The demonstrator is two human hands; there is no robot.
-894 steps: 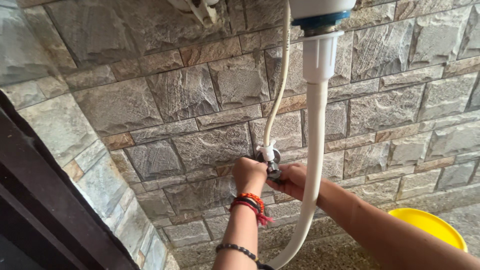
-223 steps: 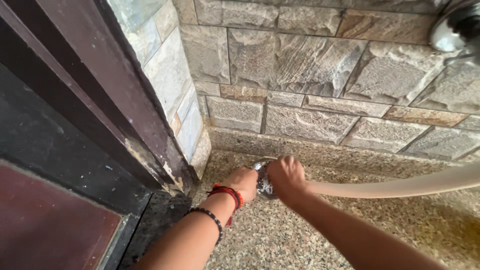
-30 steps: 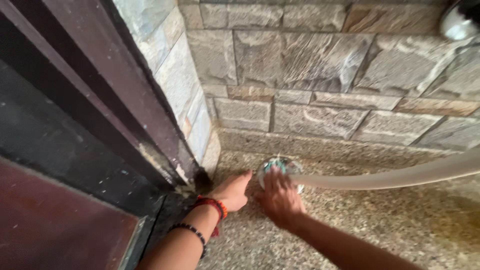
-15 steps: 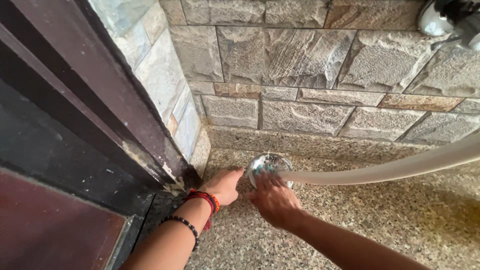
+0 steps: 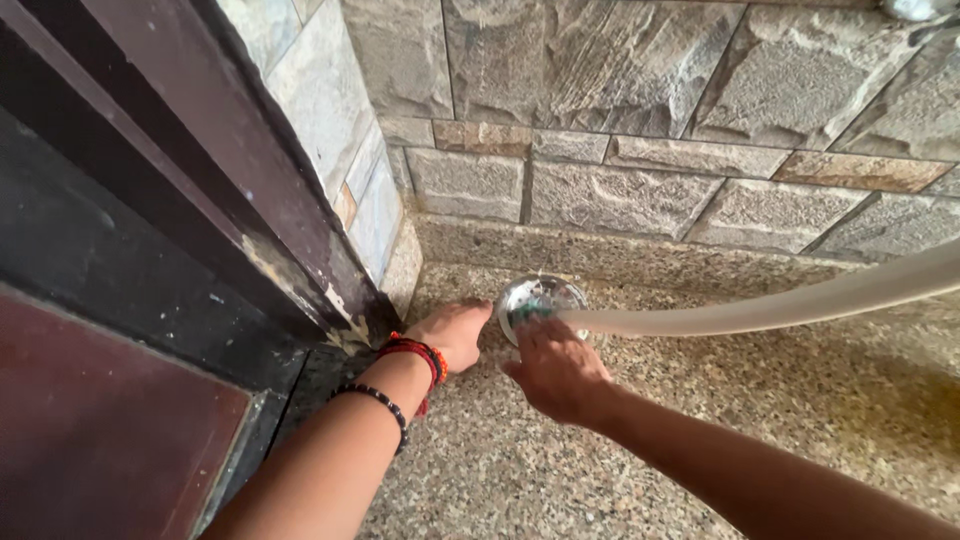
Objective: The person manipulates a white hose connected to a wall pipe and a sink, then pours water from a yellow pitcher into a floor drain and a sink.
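Since approx. 1 s prior: little change. Round shiny metal drain cover (image 5: 541,297) lay on speckled floor (image 5: 700,440), pale hose (image 5: 780,305) end at its 3 o'clock. Right hand (image 5: 556,368) fingers pinched the hose end; left hand (image 5: 455,331), at 9 o'clock, fingers together, flat on floor.

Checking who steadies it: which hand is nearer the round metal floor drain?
Right. The right hand touches the drain at the hose end; the left hand rests beside it.

Floor (image 5: 700,440): speckled granite, tan/grey/black flecks. Wall (image 5: 640,120): grey stone tiles w/ brown-orange streaks, darker grout. Hose (image 5: 800,300): cream-white. Drain cover (image 5: 535,298): shiny silver w/ green bit. Door frame (image 5: 200,190): dark brown, paint chipped pale. Wrist threads (image 5: 415,355) red-orange; bead band (image 5: 380,400) black.
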